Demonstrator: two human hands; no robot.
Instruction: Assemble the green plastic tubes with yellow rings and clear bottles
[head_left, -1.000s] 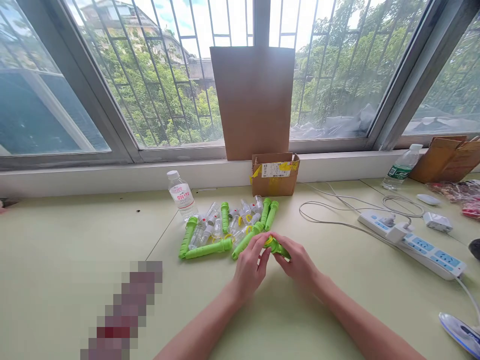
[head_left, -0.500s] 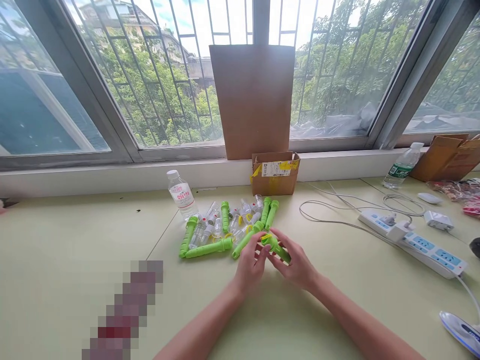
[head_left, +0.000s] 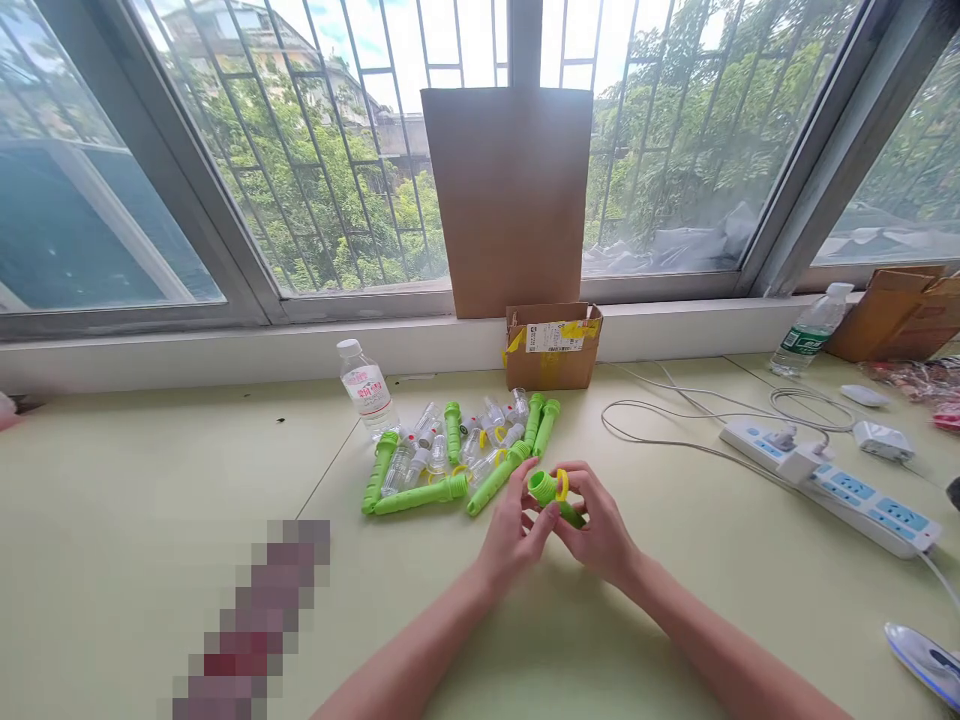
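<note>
Between my hands is a green plastic tube (head_left: pixel 541 488) with a threaded open mouth, tilted up toward me. My left hand (head_left: pixel 516 532) is closed on its left side, thumb near the neck. My right hand (head_left: pixel 604 520) is closed around the lower part from the right. A yellow ring (head_left: pixel 562 486) stands on edge at the right of the mouth, close to my right fingertips; whether they pinch it I cannot tell. Just beyond my hands lie several matching green tubes (head_left: pixel 421 495) and clear plastic bottle-shaped pieces (head_left: pixel 437 456), with yellow rings among them.
A water bottle (head_left: pixel 367 392) stands behind the pile at left. Behind it are a small cardboard box (head_left: pixel 551 368) and an upright cardboard sheet (head_left: pixel 514 200) against the window. To the right lie a power strip (head_left: pixel 829 488), cables, a white adapter (head_left: pixel 881 440) and another bottle (head_left: pixel 810 335).
The yellow ring, which lay over the tube's mouth, now stands at its right edge, leaving the threaded mouth uncovered. Both hands have shifted slightly right and remain at the tube.
</note>
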